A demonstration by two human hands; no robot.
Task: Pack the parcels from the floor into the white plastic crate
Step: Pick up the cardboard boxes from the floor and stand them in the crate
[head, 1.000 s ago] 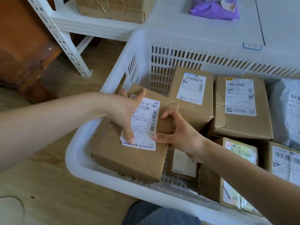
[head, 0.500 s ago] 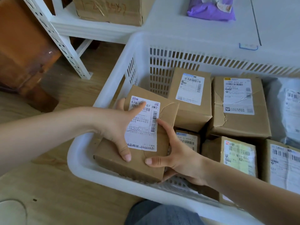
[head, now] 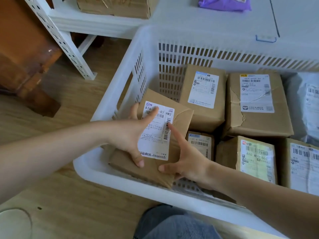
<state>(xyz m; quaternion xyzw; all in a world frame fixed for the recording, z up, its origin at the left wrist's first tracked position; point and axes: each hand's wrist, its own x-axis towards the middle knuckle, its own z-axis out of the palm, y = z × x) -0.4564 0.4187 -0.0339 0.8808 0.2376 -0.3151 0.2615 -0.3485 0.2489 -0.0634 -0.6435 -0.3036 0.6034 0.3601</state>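
Now, parcel in hand: brown cardboard box (head: 156, 140) with creased, taped flaps and a scuffed near edge, lying tilted in the near-left corner of the crate, its far end higher than its near end.
Label: white shipping sticker (head: 157, 131) on the box top, printed with barcodes, "876", "07" and "HW2", plus a row of bold characters along the bottom.
Left hand: left hand (head: 128, 135) lies on the box's left side, fingers spread and fairly straight; one finger lies across the top of the sticker, the thumb presses the cardboard near the front edge.
Right hand: right hand (head: 187, 161) is against the box's right side, forefinger stretched up along the barcode edge, thumb on the near part of the top; whether the hidden fingers curl under the box cannot be told.
Crate: white plastic crate (head: 110, 171) with slotted walls, standing on a wood floor (head: 72, 204).
Other parcels: several labelled cardboard boxes (head: 255, 104) sit packed to the right, with a grey mailing bag (head: 305, 107) at the far right edge.
Background: white metal shelf (head: 96, 25) holding another carton; purple packet (head: 224, 4) on a white surface behind the crate.
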